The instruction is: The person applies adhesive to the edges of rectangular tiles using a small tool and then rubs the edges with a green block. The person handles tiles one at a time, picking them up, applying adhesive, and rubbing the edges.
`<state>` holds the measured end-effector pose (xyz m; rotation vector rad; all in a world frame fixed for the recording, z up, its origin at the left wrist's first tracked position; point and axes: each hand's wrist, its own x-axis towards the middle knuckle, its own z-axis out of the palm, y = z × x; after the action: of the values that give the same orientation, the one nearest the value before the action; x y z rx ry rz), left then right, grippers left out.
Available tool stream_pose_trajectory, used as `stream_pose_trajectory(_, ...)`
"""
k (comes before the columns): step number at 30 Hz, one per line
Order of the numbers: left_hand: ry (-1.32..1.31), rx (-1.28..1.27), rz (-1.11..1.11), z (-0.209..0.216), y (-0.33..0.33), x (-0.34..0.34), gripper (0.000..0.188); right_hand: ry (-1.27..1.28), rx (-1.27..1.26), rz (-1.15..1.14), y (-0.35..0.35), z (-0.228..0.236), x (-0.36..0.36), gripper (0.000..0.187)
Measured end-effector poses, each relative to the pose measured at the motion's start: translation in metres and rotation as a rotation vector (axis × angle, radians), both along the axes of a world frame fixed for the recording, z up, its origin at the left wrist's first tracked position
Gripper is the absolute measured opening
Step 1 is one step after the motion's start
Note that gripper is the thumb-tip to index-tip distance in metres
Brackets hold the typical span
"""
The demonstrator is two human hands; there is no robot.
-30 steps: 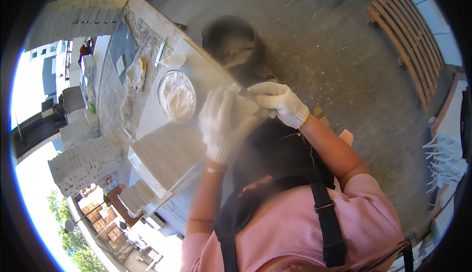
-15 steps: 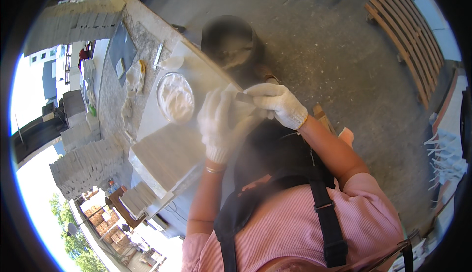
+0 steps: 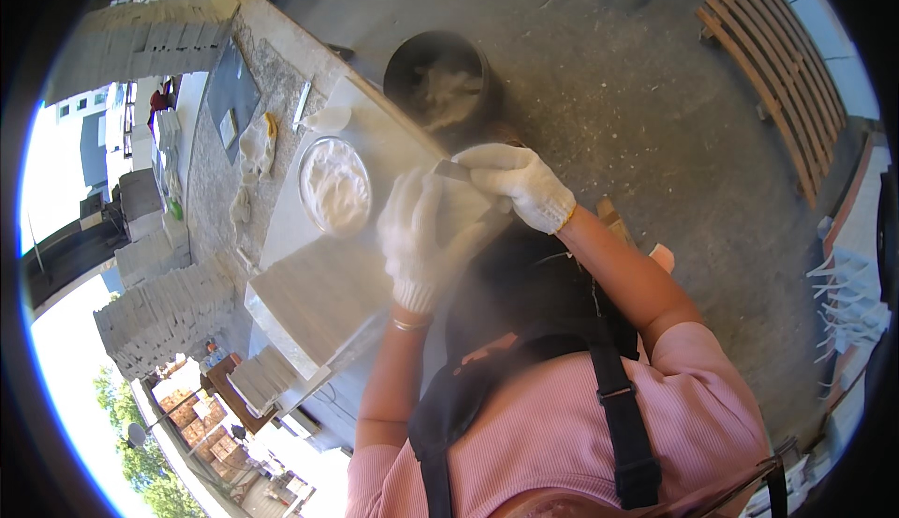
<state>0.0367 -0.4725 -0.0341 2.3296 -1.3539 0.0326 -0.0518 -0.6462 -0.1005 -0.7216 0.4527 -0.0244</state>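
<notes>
My right hand [image 3: 520, 185], in a white knit glove, pinches a small flat grey piece [image 3: 452, 171] like a scraper blade or folded abrasive; which one I cannot make out. The grey piece lies against the upper edge of a pale flat panel [image 3: 457, 201]. Gloved in white as well, my left hand [image 3: 412, 232] has its fingers along the panel's left side and its thumb toward the lower right, gripping it. Haze blurs the panel and this hand. Left of the hands, a round clear dish of white paste [image 3: 335, 187] sits on the worktable [image 3: 281, 229].
Beyond the hands, a black bucket [image 3: 438, 78] with pale dust inside stands on the floor. A flat grey-brown board [image 3: 323, 288] lies near my left wrist. Stacked pale sheets [image 3: 173, 312] line the table's far side. A slatted wooden pallet [image 3: 773, 73] is at the right.
My right hand has shifted slightly left and up along the panel, carrying the grey piece with it. My left hand stays nearly in place. Haze over the bucket has thinned.
</notes>
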Motion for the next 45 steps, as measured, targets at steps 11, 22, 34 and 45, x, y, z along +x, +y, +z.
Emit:
stream_pose_trajectory(11,0.022,0.042,0.035,0.000,-0.001,-0.001,0.082,0.048,-0.018,0.035,0.000,-0.002,-0.016,0.034)
stream_pose_trajectory(22,0.032,0.034,0.025,-0.003,0.002,0.000,0.083,0.028,0.060,0.015,0.004,0.000,-0.023,0.031)
stream_pose_trajectory(34,0.045,0.042,0.045,0.002,-0.002,-0.001,0.081,0.114,0.015,0.085,0.002,-0.005,-0.019,0.031)
stream_pose_trajectory(45,0.035,0.012,0.022,-0.003,0.002,0.001,0.079,0.046,0.049,0.031,0.003,-0.004,-0.022,0.031)
